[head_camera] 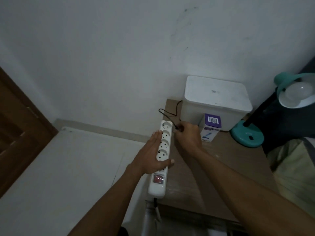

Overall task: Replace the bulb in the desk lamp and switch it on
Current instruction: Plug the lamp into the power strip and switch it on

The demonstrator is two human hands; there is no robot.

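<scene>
A teal desk lamp stands at the right, its round base on the wooden table and its shade tilted toward me with a white bulb fitted inside, unlit. A white power strip with several sockets and a red switch lies along the table's left edge. My left hand grips the strip from the left, thumb across its top. My right hand pinches the lamp's black plug right beside the strip's far socket. The black cord loops back toward the wall.
A white lidded plastic box sits at the back of the wooden table. A small purple and white bulb carton stands in front of it. A white mattress lies at the left, a brown door beyond it.
</scene>
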